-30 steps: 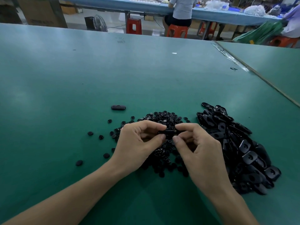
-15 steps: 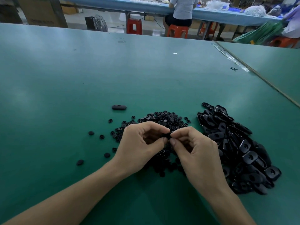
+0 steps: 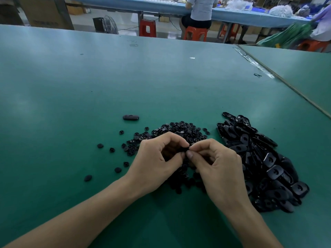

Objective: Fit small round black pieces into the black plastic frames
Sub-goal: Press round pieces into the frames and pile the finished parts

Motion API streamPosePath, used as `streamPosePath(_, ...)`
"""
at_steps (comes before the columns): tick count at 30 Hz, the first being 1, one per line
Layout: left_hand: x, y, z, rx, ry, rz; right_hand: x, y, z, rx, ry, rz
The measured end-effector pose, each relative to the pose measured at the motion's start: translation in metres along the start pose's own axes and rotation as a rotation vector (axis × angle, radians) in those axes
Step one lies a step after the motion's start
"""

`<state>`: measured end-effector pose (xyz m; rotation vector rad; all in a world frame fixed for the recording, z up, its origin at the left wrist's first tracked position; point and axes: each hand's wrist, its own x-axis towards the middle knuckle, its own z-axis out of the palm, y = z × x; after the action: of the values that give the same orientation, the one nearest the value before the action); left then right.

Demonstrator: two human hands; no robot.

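Green table abuts a second green table at right; clear tape runs along the seam, with a small black wire loop beside it. Beyond: cardboard box, floor fan, red stool. A person sits on an orange stool at a blue bench. Filled plastic bags lie on the bench at far right.

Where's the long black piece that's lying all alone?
In the head view the lone frame lies left of centre, just beyond the pile of round pieces.
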<state>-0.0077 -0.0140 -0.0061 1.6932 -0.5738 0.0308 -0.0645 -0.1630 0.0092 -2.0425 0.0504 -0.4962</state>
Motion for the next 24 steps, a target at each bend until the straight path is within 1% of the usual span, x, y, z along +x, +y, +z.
streamPosePath(3,0.0002,-0.0016,-0.0007,0.034,0.000,0.005,-0.0007,-0.0015,-0.0003,0.002,-0.054,0.012)
streamPosePath(7,0.0021,-0.0036,-0.0032,0.008,-0.004,-0.016,0.0000,-0.0041,-0.0025,0.038,-0.097,0.017)
streamPosePath(15,0.0039,-0.0001,-0.0030,-0.095,-0.007,-0.075,0.0009,-0.0027,-0.0034,-0.060,0.017,-0.061)
streamPosePath(20,0.0040,0.0000,-0.0055,-0.131,-0.034,-0.084,0.0031,-0.0015,-0.0067,0.028,-0.063,-0.013)
streamPosePath(24,0.0045,-0.0020,-0.0072,-0.161,-0.028,-0.087,0.0046,-0.0001,-0.0095,0.087,-0.077,0.033)
